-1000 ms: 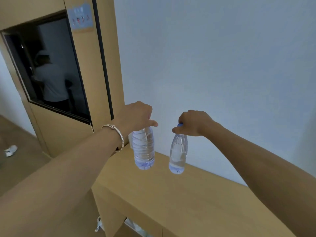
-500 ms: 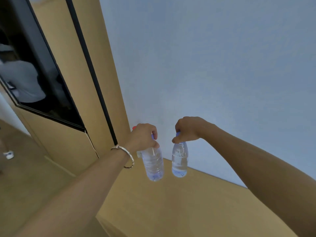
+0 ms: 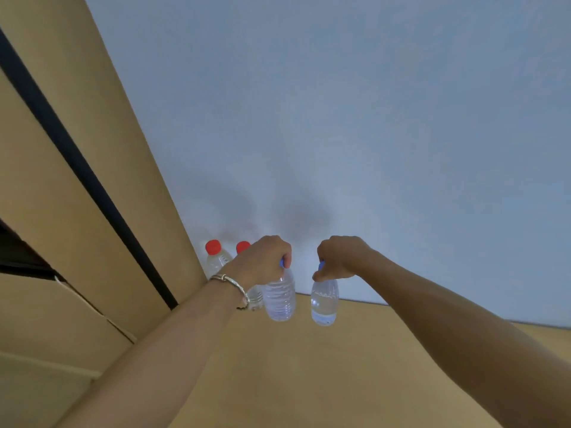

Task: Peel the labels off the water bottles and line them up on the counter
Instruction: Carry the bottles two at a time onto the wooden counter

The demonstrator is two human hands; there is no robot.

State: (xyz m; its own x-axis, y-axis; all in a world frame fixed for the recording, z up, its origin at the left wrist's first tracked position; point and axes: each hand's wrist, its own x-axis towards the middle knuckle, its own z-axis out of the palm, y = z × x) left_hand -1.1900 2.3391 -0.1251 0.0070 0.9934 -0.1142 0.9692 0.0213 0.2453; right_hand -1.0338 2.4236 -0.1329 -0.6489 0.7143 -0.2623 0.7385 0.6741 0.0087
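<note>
I've moved nearer the wall point(image 3: 340, 118): my left hand point(image 3: 262, 261) grips the left bottle point(image 3: 279, 299), my right hand point(image 3: 340, 257) pinches the right bottle point(image 3: 323, 302) by its cap, over the counter point(image 3: 309, 381) beside red-capped bottles point(image 3: 213, 247)

Left bottle point(image 3: 279, 299) under left grip point(image 3: 264, 261) and right bottle point(image 3: 323, 302) under right grip point(image 3: 340, 257) hang side by side, apart, over bench point(image 3: 309, 381) at 12 o'clock, with corner bottle point(image 3: 216, 262) and neighbour bottle point(image 3: 243, 247) behind at 11 o'clock, between cabinet point(image 3: 77, 196) and wall point(image 3: 340, 118).
</note>
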